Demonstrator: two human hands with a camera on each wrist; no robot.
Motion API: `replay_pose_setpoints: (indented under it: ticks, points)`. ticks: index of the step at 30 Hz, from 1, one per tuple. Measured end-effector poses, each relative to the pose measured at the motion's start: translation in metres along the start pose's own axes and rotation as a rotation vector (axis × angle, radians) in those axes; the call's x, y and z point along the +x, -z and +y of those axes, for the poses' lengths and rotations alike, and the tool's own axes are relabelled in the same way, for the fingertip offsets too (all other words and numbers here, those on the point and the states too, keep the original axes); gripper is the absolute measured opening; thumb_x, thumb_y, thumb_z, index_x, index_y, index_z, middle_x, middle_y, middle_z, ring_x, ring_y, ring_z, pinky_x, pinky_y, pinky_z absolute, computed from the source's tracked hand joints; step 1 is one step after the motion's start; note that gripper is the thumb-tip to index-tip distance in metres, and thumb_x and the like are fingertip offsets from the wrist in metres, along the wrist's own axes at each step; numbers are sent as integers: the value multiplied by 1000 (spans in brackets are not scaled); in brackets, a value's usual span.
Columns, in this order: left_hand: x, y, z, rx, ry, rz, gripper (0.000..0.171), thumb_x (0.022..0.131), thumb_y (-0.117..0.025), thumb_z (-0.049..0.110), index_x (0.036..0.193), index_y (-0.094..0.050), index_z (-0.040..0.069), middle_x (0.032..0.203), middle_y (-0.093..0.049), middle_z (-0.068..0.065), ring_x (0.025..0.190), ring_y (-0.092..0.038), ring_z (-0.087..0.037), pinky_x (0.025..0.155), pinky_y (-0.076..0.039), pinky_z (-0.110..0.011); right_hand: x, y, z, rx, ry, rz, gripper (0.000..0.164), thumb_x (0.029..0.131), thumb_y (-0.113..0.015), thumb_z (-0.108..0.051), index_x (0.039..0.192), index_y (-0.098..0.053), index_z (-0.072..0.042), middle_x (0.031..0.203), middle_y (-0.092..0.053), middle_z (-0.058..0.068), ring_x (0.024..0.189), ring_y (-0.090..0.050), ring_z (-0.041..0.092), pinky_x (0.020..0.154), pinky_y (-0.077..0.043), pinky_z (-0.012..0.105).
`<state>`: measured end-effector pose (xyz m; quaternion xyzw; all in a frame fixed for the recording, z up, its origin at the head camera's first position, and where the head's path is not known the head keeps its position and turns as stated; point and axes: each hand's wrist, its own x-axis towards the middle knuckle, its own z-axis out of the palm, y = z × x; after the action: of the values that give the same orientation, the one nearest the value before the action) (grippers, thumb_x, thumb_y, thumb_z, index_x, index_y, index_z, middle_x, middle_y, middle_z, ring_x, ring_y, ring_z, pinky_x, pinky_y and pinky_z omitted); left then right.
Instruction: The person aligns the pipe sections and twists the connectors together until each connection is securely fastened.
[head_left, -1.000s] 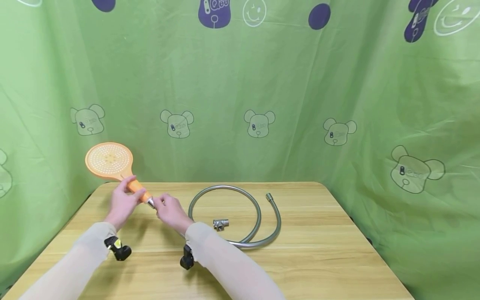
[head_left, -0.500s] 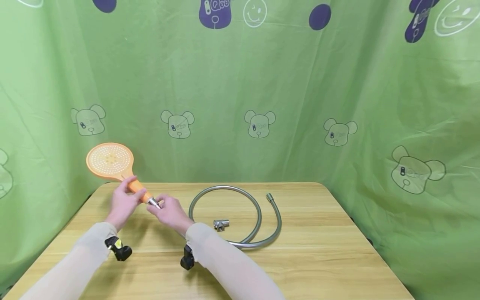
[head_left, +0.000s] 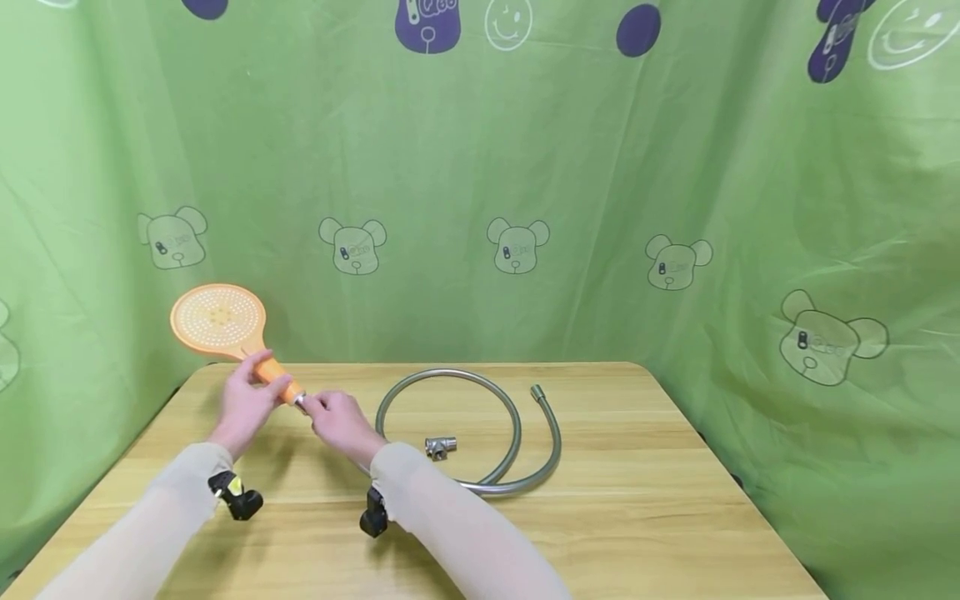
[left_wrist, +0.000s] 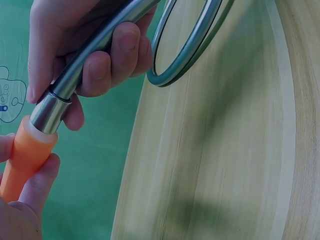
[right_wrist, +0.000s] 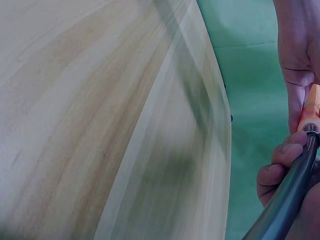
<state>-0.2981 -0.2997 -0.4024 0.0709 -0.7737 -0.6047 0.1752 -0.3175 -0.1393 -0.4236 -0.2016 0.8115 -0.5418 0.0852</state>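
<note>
While I watch through the cameras from afar, my left hand (head_left: 246, 402) has its fingers and thumb clamped on the orange handle (left_wrist: 30, 155) of a shower head (head_left: 218, 318), whose round, dotted face is held up beyond the fingertips and to their left. My right hand (head_left: 343, 423) has its fingers curled tightly round a grey metal hose (left_wrist: 95, 47), close beside its silver collar (left_wrist: 50, 114). I find that collar between the two hands' fingers, touching the handle's lower end; how far it is seated, I cannot tell. Right of the right fingers, the hose lies looped on a wooden table (head_left: 637, 517), its free end farther right. Inside the loop, near those fingers, lies a small metal tee (head_left: 440, 447).
</note>
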Motion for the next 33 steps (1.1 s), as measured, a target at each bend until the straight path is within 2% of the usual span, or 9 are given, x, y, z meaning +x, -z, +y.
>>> replay_pose_setpoints:
  ticks: [4, 7, 11, 13, 19, 26, 30, 33]
  points:
    - [0, 0, 0, 14, 0, 0, 69, 98, -63, 6, 157, -29, 5, 128, -41, -25, 87, -58, -3, 83, -57, -15, 1, -1, 0, 2, 5, -5, 42, 103, -51, -48, 107, -75, -13, 63, -54, -3, 50, -41, 9, 41, -32, 23]
    - [0, 1, 0, 13, 0, 1, 68, 98, -63, 6, 157, -29, 5, 128, -41, -25, 86, -59, -2, 84, -57, -15, 0, 0, -1, 1, -2, 5, 40, 98, -59, -50, 113, -69, -15, 68, -56, -4, 53, -44, 9, 44, -35, 23]
    - [1, 0, 0, 10, 0, 2, 68, 98, -62, 5, 157, -29, 6, 128, -41, -25, 84, -60, -1, 84, -57, -16, -1, 0, -1, 26, -24, 8, 27, 94, -70, -40, 106, -54, -21, 70, -55, -4, 52, -43, 8, 43, -34, 23]
    - [1, -1, 1, 10, -5, 4, 68, 98, -63, 5, 157, -30, 6, 128, -41, -25, 84, -60, -2, 84, -58, -16, -1, 0, -1, 30, -24, 6, 25, 94, -71, -35, 102, -51, -22, 68, -54, -4, 51, -41, 8, 41, -32, 23]
    - [1, -1, 1, 19, -14, 8, 67, 97, -63, 5, 157, -31, 5, 127, -41, -25, 83, -59, -3, 81, -58, -16, 1, 0, -1, -31, 4, 16, 22, 100, -61, -40, 96, -59, -19, 71, -58, -4, 54, -46, 9, 44, -36, 23]
    - [-2, -1, 2, 27, -17, 6, 67, 97, -63, 5, 156, -32, 5, 127, -42, -26, 82, -60, -1, 81, -58, -15, 3, 0, 2, -11, 35, -13, 38, 106, -47, -35, 82, -67, -14, 60, -53, -4, 48, -39, 8, 39, -30, 22]
    - [-3, -2, 3, 23, -27, 5, 66, 97, -63, 5, 156, -32, 5, 127, -42, -26, 83, -59, -2, 81, -58, -16, 2, 1, 1, -2, 18, -8, 34, 103, -51, -44, 102, -68, -14, 63, -57, -2, 50, -44, 9, 42, -33, 23]
    - [-3, -2, 4, 26, -26, 6, 66, 98, -62, 5, 156, -31, 5, 127, -42, -26, 83, -59, -3, 82, -58, -16, -1, 2, -1, 1, 4, 3, 32, 96, -65, -45, 113, -59, -19, 69, -59, -2, 55, -48, 10, 46, -38, 24]
